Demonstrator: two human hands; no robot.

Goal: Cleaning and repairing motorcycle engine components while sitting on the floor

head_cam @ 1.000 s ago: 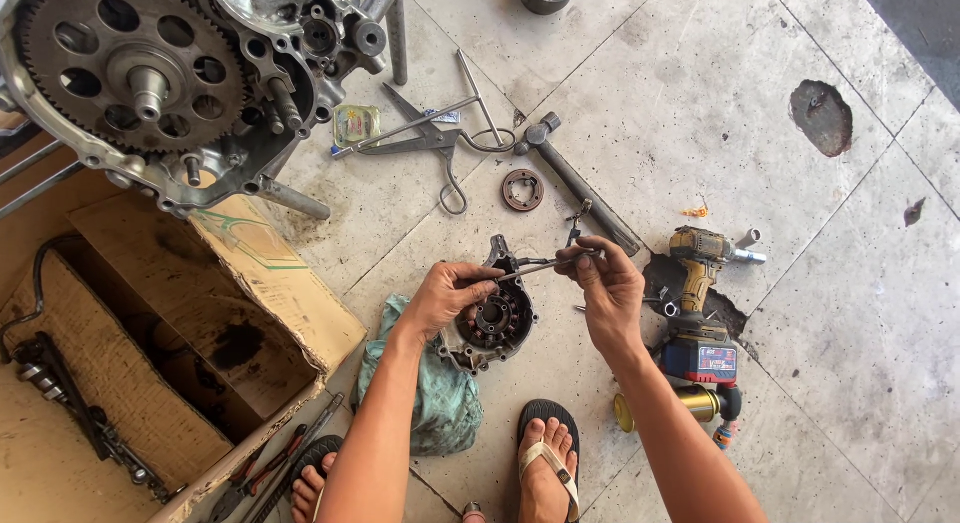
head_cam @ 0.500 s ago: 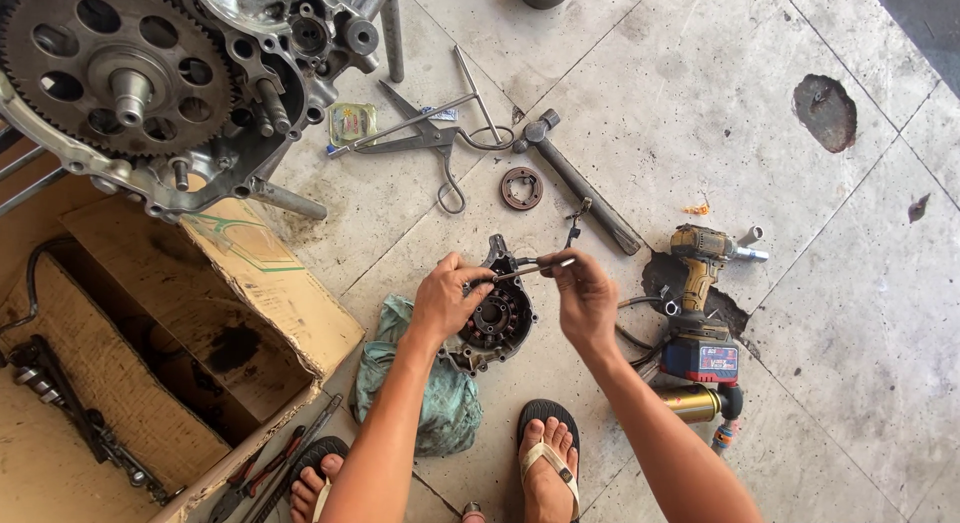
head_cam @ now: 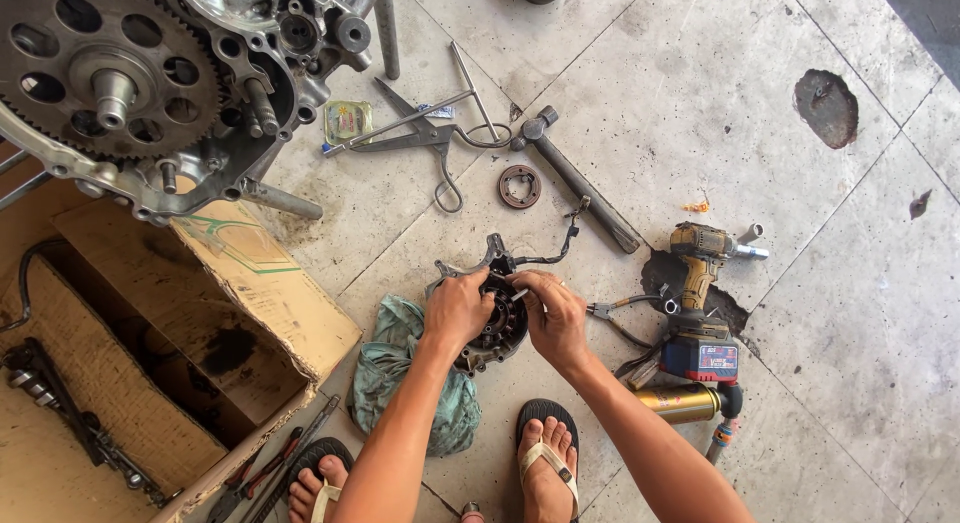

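Note:
A round metal engine cover with a dark coil ring (head_cam: pixel 497 328) lies on the concrete floor between my hands. My left hand (head_cam: pixel 455 308) grips its left rim. My right hand (head_cam: pixel 552 313) rests on its right side, fingers pinched around a thin silvery tool whose tip points into the coil. A black wire (head_cam: pixel 560 248) runs from the cover's top toward the hammer. A green rag (head_cam: pixel 395 368) lies just left of the cover.
An engine block with a large toothed gear (head_cam: pixel 110 78) sits on flattened cardboard (head_cam: pixel 260 283) at upper left. Pliers (head_cam: pixel 420 133), a hammer (head_cam: pixel 580 183), a small ring (head_cam: pixel 520 186), a cordless impact driver (head_cam: pixel 700 293) and a yellow can (head_cam: pixel 680 401) lie around. My sandalled feet (head_cam: pixel 545 463) are below.
My right hand has come down from above the cover to its right edge, bringing the thin tool against the coil. My left hand has stayed on the cover.

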